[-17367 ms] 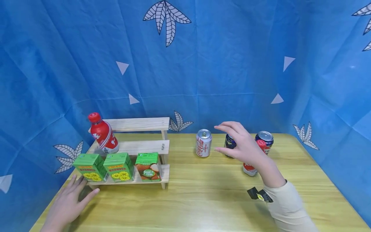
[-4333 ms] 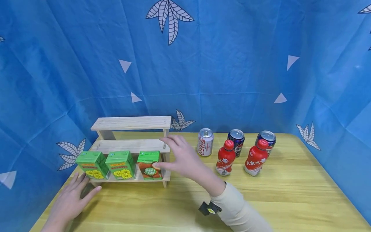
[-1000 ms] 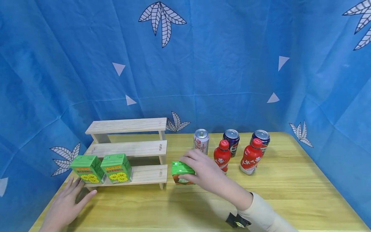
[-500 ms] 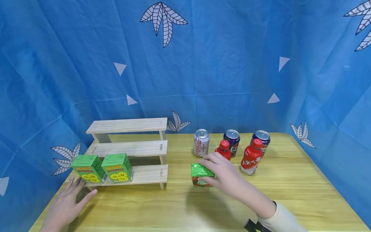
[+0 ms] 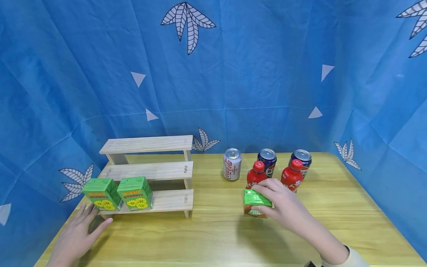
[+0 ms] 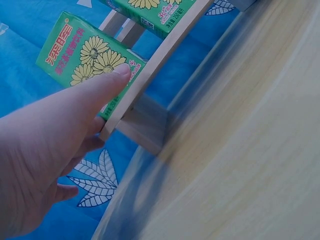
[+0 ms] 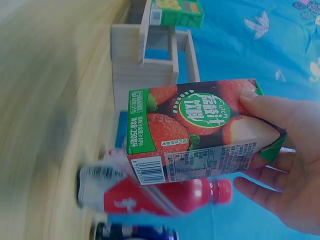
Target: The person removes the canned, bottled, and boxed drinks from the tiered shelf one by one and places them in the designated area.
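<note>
My right hand (image 5: 283,204) pinches a green-topped lychee juice carton (image 5: 253,200) between thumb and fingers at its top end. The carton hangs above the table, overlapping the nearer red bottle (image 5: 256,178) in the head view; its fruit-printed front (image 7: 200,115) shows in the right wrist view. My left hand (image 5: 75,233) is at the left end of a three-step wooden rack (image 5: 146,170), fingers spread and thumb extended. In the left wrist view that thumb overlaps the front of the leftmost chrysanthemum drink carton (image 6: 62,55). A second such carton (image 5: 135,193) stands beside it on the bottom step.
On the table's (image 5: 173,237) right half stand a silver Coca-Cola can (image 5: 232,165), two dark blue cans, one left (image 5: 268,158) and one right (image 5: 301,155), and another red bottle (image 5: 292,176). A blue patterned cloth (image 5: 233,74) hangs behind.
The lychee carton, earlier on the bottom step's right end, is now in my right hand and has moved right. A red bottle left the rack before that. The left hand stays put.
</note>
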`<action>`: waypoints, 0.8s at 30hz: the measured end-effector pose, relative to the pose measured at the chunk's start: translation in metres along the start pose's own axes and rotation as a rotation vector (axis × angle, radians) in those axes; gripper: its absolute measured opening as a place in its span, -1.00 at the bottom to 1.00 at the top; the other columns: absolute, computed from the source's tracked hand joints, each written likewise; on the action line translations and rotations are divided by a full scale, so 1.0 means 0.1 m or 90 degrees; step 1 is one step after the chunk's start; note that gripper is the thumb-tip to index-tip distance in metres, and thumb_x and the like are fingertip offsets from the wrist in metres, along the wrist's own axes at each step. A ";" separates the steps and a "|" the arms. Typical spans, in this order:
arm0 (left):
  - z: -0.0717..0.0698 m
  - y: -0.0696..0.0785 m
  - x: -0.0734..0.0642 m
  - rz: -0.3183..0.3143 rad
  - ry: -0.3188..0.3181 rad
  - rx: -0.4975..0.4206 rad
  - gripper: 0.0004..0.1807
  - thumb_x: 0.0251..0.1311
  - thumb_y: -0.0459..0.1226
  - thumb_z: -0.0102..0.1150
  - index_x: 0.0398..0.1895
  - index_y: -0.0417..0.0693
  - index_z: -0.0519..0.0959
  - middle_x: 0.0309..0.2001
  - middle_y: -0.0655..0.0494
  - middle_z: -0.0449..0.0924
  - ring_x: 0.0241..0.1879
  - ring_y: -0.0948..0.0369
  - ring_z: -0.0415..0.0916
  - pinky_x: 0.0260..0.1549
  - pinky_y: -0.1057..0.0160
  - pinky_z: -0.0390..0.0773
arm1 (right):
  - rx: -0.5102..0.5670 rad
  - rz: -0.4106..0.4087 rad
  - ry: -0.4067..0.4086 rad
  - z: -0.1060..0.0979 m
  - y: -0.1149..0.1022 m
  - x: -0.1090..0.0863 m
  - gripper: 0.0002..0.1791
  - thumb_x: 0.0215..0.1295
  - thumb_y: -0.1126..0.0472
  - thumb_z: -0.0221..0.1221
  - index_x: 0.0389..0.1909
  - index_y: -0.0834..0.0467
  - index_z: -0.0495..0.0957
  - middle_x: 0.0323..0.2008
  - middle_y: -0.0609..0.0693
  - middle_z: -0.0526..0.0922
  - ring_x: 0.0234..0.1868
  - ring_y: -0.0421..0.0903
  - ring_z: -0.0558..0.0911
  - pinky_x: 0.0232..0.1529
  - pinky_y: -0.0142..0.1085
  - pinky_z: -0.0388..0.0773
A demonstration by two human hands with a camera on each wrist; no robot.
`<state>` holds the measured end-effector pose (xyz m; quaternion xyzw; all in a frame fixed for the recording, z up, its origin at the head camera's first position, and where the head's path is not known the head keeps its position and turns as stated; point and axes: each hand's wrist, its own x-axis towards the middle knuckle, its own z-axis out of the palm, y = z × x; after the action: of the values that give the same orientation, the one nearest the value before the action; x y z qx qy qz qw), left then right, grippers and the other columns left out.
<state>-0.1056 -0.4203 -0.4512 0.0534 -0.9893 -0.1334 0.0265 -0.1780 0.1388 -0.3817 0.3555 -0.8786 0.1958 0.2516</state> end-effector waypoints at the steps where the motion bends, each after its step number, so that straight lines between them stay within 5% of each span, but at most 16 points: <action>1: 0.00 0.00 0.00 -0.001 -0.001 0.000 -0.04 0.36 0.25 -0.14 0.42 -0.44 0.12 0.40 -0.58 -0.01 0.45 -0.44 -0.34 0.19 -0.57 -0.02 | -0.002 0.000 0.004 -0.03 0.02 -0.03 -0.43 -0.18 0.09 0.54 -0.04 0.06 0.66 -0.13 -0.13 0.62 -0.10 -0.20 0.54 -0.28 -0.31 0.68; 24: -0.03 0.03 0.05 -0.013 -0.025 0.016 -0.04 0.37 0.25 -0.16 0.41 -0.49 0.12 0.37 -0.63 -0.02 0.42 -0.49 -0.32 0.17 -0.59 -0.03 | 0.006 0.042 -0.011 -0.41 0.68 -0.58 -0.41 -0.21 0.25 0.53 -0.02 0.08 0.64 -0.10 -0.12 0.59 -0.16 -0.31 0.48 -0.40 -0.48 0.57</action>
<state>-0.1104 -0.4188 -0.4470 0.0608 -0.9906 -0.1222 0.0050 -0.1782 0.2362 -0.3941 0.3291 -0.8912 0.2047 0.2358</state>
